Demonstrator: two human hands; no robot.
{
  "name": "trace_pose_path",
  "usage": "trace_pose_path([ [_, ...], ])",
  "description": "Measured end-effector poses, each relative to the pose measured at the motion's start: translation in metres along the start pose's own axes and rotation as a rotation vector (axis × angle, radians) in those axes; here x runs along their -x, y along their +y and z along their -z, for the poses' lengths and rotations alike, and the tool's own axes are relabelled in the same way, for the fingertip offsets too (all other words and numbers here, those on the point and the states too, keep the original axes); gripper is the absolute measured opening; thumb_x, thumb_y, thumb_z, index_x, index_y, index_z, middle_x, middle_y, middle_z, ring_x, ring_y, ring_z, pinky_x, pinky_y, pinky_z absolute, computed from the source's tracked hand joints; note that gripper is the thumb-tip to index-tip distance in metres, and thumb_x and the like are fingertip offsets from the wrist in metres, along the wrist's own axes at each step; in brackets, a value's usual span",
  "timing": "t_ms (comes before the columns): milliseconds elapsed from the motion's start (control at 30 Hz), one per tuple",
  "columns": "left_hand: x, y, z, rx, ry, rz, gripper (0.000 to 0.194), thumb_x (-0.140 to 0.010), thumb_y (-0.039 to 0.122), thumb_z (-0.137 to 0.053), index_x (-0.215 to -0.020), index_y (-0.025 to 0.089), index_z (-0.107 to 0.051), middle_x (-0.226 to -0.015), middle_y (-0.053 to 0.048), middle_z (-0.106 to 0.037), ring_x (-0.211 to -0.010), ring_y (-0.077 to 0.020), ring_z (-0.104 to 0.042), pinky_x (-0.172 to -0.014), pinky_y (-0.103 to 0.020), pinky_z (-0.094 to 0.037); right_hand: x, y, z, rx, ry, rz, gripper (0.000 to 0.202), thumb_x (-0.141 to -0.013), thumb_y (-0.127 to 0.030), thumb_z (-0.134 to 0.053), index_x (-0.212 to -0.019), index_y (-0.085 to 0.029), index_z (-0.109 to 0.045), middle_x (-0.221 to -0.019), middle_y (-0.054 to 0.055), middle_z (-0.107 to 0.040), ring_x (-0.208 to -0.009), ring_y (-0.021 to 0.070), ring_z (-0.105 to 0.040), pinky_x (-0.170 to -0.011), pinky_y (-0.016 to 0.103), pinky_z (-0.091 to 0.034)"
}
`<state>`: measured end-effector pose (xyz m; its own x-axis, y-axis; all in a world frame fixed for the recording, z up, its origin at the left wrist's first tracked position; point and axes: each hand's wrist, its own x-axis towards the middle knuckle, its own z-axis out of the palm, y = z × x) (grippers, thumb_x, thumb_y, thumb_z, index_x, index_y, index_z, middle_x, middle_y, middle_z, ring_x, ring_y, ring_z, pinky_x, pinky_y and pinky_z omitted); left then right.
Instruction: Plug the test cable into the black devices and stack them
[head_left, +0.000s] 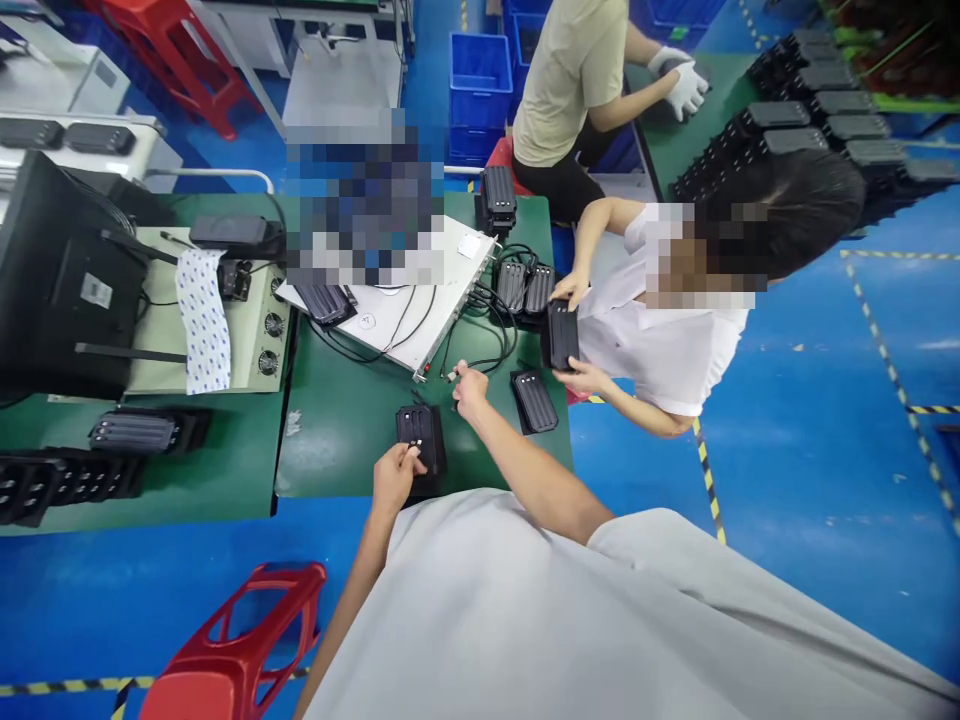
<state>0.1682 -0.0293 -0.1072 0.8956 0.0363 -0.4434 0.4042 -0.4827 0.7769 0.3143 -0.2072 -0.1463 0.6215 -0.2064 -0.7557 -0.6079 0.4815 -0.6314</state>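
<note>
The left hand [395, 475] is touching the near end of a black case [421, 430] lying on the green table [330, 440]; whether its fingers are pinching anything cannot be told. The case is pointing away from the wearer, its long axis running roughly fore and aft. The right hand [469, 390] is holding its fingertips together on what is probably a cable end [452, 377], just beyond and right of the case.

Right of the right hand, a second case [535, 402] is lying slightly slanted. Beyond that hand, two cases [525, 288] are sitting among black cables [499, 335], with one stack [499, 200] farther off. One metal box [442, 285] is filling the space ahead of both hands. To the right, one co-worker [645, 350] is holding another case [562, 335] in both hands.
</note>
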Motion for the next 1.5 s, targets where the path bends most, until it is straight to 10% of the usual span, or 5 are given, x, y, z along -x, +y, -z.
trace_pose_path([
  [100, -0.029, 0.005, 0.013, 0.124, -0.114, -0.051, 0.034, -0.092, 0.043, -0.062, -0.113, 0.018, -0.072, -0.085, -0.008, -0.081, -0.079, -0.0227, -0.073, -0.077, -0.031, -0.052, 0.013, 0.017, 0.003, 0.013, -0.018, -0.103, 0.027, -0.091, -0.030, -0.068, -0.070, -0.020, -0.053, -0.048, -0.009, -0.039, -0.040, 0.0061, -0.026, -0.037, 0.021, -0.016],
  [467, -0.117, 0.012, 0.040, -0.266, -0.359, -0.218, 0.012, -0.078, 0.029, -0.080, -0.086, 0.020, -0.081, -0.076, -0.003, -0.073, -0.066, -0.0180, -0.067, -0.065, -0.031, -0.055, 0.060, 0.058, 0.042, 0.259, -0.311, 0.061, 0.039, -0.072, -0.045, -0.089, -0.094, -0.016, -0.077, -0.061, -0.005, -0.055, -0.048, 0.0069, -0.040, -0.038, 0.018, -0.025],
  [833, -0.117, 0.018, 0.038, -0.544, -0.291, -0.585, 0.012, -0.085, 0.012, -0.073, -0.087, 0.022, -0.079, -0.118, -0.012, -0.069, -0.116, -0.0317, -0.063, -0.102, -0.044, -0.050, 0.061, 0.059, 0.020, 0.268, -0.256, 0.180, 0.059, -0.071, -0.022, -0.087, -0.130, -0.021, -0.076, -0.062, -0.009, -0.049, -0.054, 0.0068, -0.038, -0.048, 0.018, -0.027],
  [1367, -0.128, 0.020, 0.036, -0.370, -0.197, -0.380, 0.047, -0.067, 0.010, -0.081, -0.111, 0.019, -0.065, -0.141, -0.012, -0.057, -0.096, -0.0217, -0.071, -0.094, -0.042, -0.060, 0.056, 0.077, 0.021, 0.146, -0.296, 0.162, 0.061, -0.076, -0.039, -0.085, -0.133, -0.020, -0.075, -0.068, -0.007, -0.051, -0.053, 0.0055, -0.033, -0.043, 0.018, -0.021],
  [1500, -0.109, 0.021, 0.033, -0.413, -0.231, -0.502, 0.010, -0.087, 0.021, -0.064, -0.093, 0.022, -0.072, -0.158, -0.010, -0.053, -0.132, -0.0294, -0.063, -0.118, -0.048, -0.049, 0.046, 0.079, 0.025, 0.079, -0.349, 0.146, 0.062, -0.075, -0.041, -0.087, -0.131, -0.017, -0.075, -0.065, -0.008, -0.050, -0.051, 0.0059, -0.034, -0.042, 0.019, -0.023],
])
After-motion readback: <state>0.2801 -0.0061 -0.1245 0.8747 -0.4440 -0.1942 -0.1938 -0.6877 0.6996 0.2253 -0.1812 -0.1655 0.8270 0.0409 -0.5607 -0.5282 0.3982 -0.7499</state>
